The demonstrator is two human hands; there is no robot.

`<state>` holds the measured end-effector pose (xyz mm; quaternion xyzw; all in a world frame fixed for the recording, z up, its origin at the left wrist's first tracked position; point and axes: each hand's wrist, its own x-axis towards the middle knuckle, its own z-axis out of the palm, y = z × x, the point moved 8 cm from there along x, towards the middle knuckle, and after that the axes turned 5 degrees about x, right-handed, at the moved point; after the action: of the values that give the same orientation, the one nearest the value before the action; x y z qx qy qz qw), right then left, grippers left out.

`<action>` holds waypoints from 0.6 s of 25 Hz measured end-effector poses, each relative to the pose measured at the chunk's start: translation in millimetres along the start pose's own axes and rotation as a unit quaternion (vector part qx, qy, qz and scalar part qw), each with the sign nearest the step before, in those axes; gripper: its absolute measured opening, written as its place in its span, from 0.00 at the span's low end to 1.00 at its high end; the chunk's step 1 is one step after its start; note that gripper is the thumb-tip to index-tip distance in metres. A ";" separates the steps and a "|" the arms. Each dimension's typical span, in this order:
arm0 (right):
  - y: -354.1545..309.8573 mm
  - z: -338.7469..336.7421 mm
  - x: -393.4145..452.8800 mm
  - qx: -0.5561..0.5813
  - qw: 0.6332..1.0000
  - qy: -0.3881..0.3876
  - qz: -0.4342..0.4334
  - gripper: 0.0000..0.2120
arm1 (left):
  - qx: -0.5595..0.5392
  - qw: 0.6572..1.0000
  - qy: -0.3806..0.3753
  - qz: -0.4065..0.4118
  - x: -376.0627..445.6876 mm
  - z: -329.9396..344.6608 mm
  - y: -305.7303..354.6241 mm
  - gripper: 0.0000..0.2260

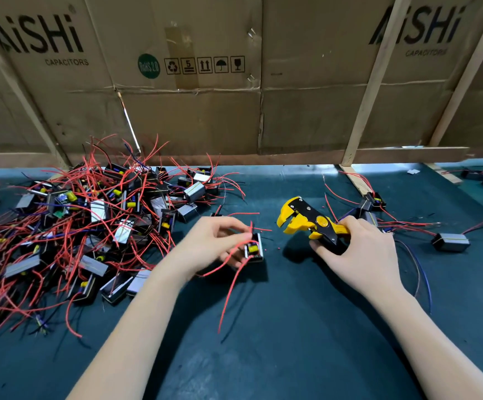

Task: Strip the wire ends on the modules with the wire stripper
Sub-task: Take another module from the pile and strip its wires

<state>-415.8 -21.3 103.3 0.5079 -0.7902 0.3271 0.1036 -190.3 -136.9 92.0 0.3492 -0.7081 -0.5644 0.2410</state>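
Pinching a module (254,247) and its red wire, the left hand (214,243) faces the right hand (361,252) gripping the wire stripper (309,220).

Left hand (215,243) holds module (254,247); right hand (361,249) grips wire stripper (309,220)

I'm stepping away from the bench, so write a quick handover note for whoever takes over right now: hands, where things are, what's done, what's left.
Left hand: holds one module just above the mat, fingertips pinching one of its red wires.
Right hand: grips the stripper by its handles, jaws open and facing the module, no wire in them.
Pile of modules at left; a few modules lie at right, probably finished, though their wire ends are too small to judge.
Left: feed the held wire into the jaws, strip, then work through the pile.
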 end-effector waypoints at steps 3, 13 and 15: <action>0.2 -0.3 -0.2 -0.002 1.000 0.000 -0.002 0.21 | 0.132 0.991 -0.017 0.029 3.0 16.1 -4.0 0.06; -5.9 2.4 -2.0 -0.073 0.996 0.011 -0.040 0.22 | 0.184 0.976 0.028 0.111 0.6 20.7 8.5 0.06; -8.6 4.1 -3.4 -0.095 0.994 0.014 -0.043 0.22 | 0.177 0.976 0.022 0.122 0.2 23.1 10.5 0.07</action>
<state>-406.0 -23.7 102.0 0.5248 -0.7933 0.2529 0.1768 -209.7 -121.2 96.5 0.3094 -0.8289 -0.3884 0.2577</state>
